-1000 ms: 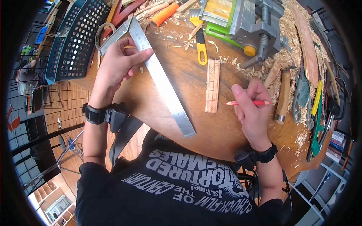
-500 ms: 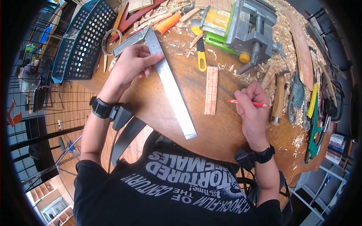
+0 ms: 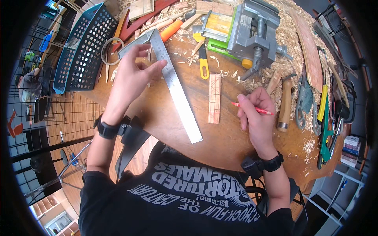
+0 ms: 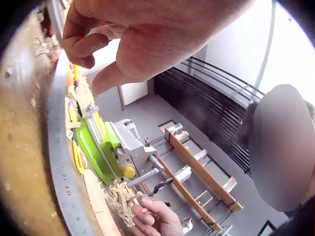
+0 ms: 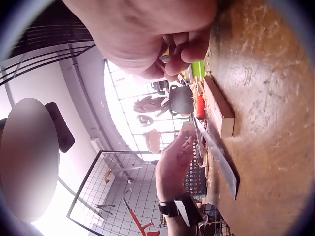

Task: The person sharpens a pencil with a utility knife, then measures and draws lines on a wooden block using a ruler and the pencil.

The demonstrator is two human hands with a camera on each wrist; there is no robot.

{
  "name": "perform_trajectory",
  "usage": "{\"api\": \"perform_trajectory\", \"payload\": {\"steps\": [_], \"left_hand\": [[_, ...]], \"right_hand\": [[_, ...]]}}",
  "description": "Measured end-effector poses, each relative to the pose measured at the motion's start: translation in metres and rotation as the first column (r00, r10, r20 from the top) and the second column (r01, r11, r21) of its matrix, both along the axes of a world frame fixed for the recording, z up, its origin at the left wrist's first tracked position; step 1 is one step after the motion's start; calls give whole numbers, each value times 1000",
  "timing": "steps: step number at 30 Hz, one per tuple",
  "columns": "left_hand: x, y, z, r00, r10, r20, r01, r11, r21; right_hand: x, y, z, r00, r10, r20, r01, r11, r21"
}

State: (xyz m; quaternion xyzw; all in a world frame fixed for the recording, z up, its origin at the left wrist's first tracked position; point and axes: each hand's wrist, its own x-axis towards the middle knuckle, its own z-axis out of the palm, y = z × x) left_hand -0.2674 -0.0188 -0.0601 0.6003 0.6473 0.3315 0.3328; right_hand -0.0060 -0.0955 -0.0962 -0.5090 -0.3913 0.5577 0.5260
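Your left grip hangs relaxed over the steel square, grasping nothing, while your right grip pinches the red pencil near the wooden block lying on the table. You seem to be between layout marks (the block is already ruled in red); the next probably calls for the square against it.

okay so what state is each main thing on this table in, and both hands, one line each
Silver L-shaped metal try square: lying down, unheld
Pale rectangular wooden block: lying flat, line-marked
Slim red pencil: sharpened, off the block
Right-hand grip: holding the pencil
Left-hand grip: relaxed, holding nothing
Curly pale wood shavings: loose, scattered
Teal perforated plastic basket: upright
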Motion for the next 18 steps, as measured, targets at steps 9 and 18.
{"api": "perform_trajectory", "payload": {"steps": [9,18], "left_hand": [[59,17,11,602,-783,-158,785,616,-62],[79,41,11,285,-952,-114,949,297,-108]], "right_hand": [[3,-2,2,995,58,77,-59,998,6],[1,-1,10,987,156,-28,-157,986,-63]]}}
